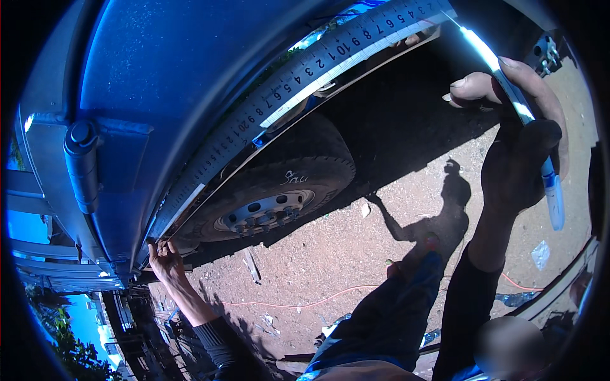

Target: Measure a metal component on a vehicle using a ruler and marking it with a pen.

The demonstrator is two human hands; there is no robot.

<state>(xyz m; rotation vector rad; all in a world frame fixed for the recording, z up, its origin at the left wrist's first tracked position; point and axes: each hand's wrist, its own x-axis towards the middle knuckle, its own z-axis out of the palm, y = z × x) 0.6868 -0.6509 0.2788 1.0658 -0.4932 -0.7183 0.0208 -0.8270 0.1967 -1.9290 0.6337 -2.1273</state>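
A long steel ruler (pixel 305 70) with dark markings runs diagonally along the lower edge of a blue metal panel (pixel 159 57). At its lower left end my left hand (pixel 166 259) is closed, with the fingertips at the ruler and panel edge. My right hand (pixel 518 149) grips a white pen (pixel 486 52) with a blue cap (pixel 553 200) on its back end. The pen's tip points up and left, close to the ruler's upper right end. Under that end, small skin-coloured shapes (pixel 405 41) show; I cannot tell what they are.
A truck wheel (pixel 279 184) with a dark tyre and chalk marks stands below the panel. A blue cylindrical hinge (pixel 81 166) juts out at left. On the dirt ground lie an orange cable (pixel 305 303), a wood scrap (pixel 252 265) and litter. My shadow falls there.
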